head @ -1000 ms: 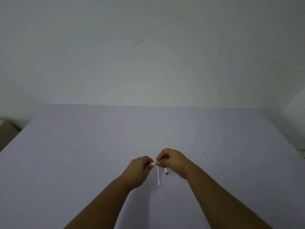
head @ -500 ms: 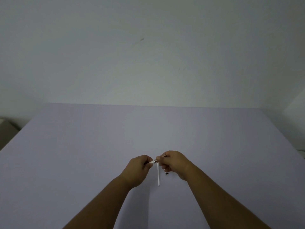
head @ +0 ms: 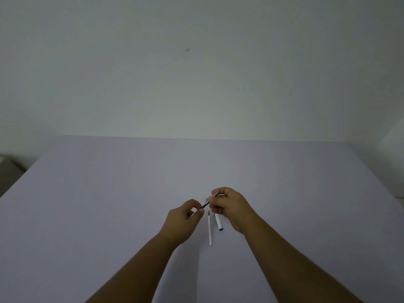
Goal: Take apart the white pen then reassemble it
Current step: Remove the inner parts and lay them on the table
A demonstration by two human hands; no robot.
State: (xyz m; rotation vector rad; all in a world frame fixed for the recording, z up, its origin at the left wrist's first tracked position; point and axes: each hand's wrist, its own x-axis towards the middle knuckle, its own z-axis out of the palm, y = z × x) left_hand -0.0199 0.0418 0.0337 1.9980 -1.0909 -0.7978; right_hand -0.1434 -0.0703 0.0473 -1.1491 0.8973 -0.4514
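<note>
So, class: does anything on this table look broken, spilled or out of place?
Nothing stands out. The thin white tube and the cap lie side by side on the table, and the right hand and left hand pinch a small dark-tipped part: normal disassembly.

The table (head: 109,204) looked matt and smooth, a pale lilac sheet without grain or sheen, like paper or laminate. Near its front edge lay a thin white refill tube (head: 210,230), plastic by its look, smooth and faintly glossy. Just beside it the white pen cap (head: 219,223) showed the same smooth plastic. The wall (head: 196,62) behind was matt, plain painted plaster.
</note>
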